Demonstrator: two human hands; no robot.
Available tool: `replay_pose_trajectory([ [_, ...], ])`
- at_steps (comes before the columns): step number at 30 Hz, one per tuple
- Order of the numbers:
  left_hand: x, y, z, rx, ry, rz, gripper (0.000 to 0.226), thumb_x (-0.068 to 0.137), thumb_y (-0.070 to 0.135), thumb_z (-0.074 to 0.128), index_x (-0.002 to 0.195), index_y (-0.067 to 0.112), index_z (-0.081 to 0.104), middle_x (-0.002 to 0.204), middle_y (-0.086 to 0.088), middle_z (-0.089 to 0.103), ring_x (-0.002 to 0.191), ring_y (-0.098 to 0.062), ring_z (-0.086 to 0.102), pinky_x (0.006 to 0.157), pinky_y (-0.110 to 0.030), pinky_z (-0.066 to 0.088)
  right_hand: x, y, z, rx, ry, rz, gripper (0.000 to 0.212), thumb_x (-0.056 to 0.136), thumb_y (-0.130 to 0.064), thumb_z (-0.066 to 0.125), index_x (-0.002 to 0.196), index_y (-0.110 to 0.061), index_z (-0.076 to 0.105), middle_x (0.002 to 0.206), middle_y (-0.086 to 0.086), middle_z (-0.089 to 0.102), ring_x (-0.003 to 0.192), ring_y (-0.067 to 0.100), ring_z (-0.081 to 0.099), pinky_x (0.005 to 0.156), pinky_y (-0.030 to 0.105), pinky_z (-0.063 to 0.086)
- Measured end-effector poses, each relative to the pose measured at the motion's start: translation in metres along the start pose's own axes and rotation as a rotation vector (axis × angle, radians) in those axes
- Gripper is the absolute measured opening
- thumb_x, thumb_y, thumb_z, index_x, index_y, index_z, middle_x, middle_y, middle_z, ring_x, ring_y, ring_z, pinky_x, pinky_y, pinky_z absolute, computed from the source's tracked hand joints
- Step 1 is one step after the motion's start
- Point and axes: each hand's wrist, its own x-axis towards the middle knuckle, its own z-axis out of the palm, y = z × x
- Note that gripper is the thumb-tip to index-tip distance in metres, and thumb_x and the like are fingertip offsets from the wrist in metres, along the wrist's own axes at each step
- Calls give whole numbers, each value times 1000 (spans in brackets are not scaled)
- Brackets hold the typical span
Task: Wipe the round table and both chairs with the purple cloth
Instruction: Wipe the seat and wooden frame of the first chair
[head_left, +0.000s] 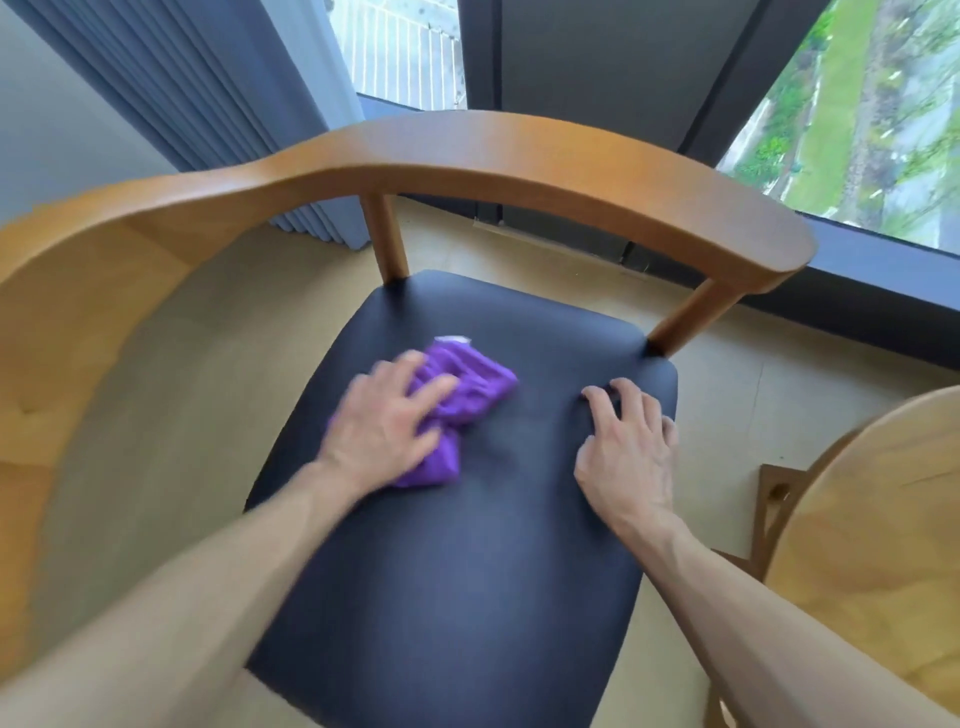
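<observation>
Currently, wiping of a chair seat (467, 545). Left hand (387, 426), fingers extended and flat, presses the bunched purple cloth (467, 384) onto the dark padded seat, toward the seat's back-left portion; blur on hand and cloth suggests a stroke under way. Right hand (628, 447) rests on the seat's right side, near the edge, fingers spread and slightly bent at the tips, holding nothing. The cloth lies partly under the left palm, with folds protruding beyond the fingers and below the wrist. Curved wooden backrest (519, 156) arcs beyond the seat; the round table (883, 545) edge appears just right of the seat.

Risks, as judged: because the cloth is pressed rather than gripped, it may slide free or bunch further, so that the bare palm, not the fabric, sweeps the seat. Strokes confined to the seat's centre could leave its corners, the backrest and the posts unwiped. A lean on the right hand near the seat edge could let that hand slip off.

Writing: a pale tag (453, 340) shows at the cloth's far edge; no text is legible.
</observation>
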Motion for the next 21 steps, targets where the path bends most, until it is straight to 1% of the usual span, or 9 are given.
replay_pose_trajectory([
  [3,0,-54,-2,-1,-10,-569,52,86,31,65,136,23,56,137,-16,46,111,-40,50,88,-54,46,-2,11,0,-13,-33,63,54,80,-23,57,132,-33,45,147,3,35,133,26,33,98,45,37],
  [6,37,-52,-1,-173,-26,-1170,45,93,30,46,136,20,51,139,-15,41,125,-40,40,102,-54,33,-2,14,1,16,-51,79,54,83,-25,55,134,-34,42,150,2,32,135,26,30,93,44,42],
  [8,73,-33,0,-214,4,-1299,41,93,25,42,132,18,54,142,-16,41,129,-40,38,103,-53,32,-2,15,0,27,-57,79,54,84,-26,55,135,-35,42,151,1,32,136,26,29,92,43,44],
  [11,116,25,0,-193,44,-1078,37,94,23,44,129,21,55,144,-14,39,128,-40,39,98,-53,40,-2,14,0,-5,-58,60,55,86,-26,53,138,-34,40,153,2,31,136,26,29,93,42,45],
  [12,128,50,0,-208,33,-925,37,94,24,45,129,22,55,143,-12,40,126,-38,40,97,-51,43,-1,13,0,-9,-58,65,56,85,-25,54,138,-33,40,153,3,31,136,27,29,93,42,45],
  [15,149,115,3,-164,-111,-286,41,89,27,51,130,28,55,140,-6,44,124,-33,42,95,-45,42,4,7,-3,-29,-74,83,62,80,-21,57,139,-29,41,150,7,32,134,30,31,95,43,41],
  [17,156,106,-1,-141,-157,-40,46,85,27,54,131,32,55,138,-2,47,124,-30,44,97,-43,42,9,6,-6,-44,-87,80,64,76,-21,57,138,-26,41,148,9,33,130,31,32,97,42,38],
  [19,156,63,-5,-74,-141,-66,50,82,26,56,132,33,55,138,-1,49,122,-29,47,99,-42,43,14,7,-9,-46,-99,73,67,73,-22,57,137,-27,39,147,9,31,127,32,32,98,41,36],
  [21,148,6,-9,-23,-123,-269,50,82,22,56,132,30,55,138,-6,48,120,-35,48,99,-44,44,17,6,-10,-24,-120,48,71,70,-23,56,138,-28,36,150,8,26,129,31,29,100,41,33],
])
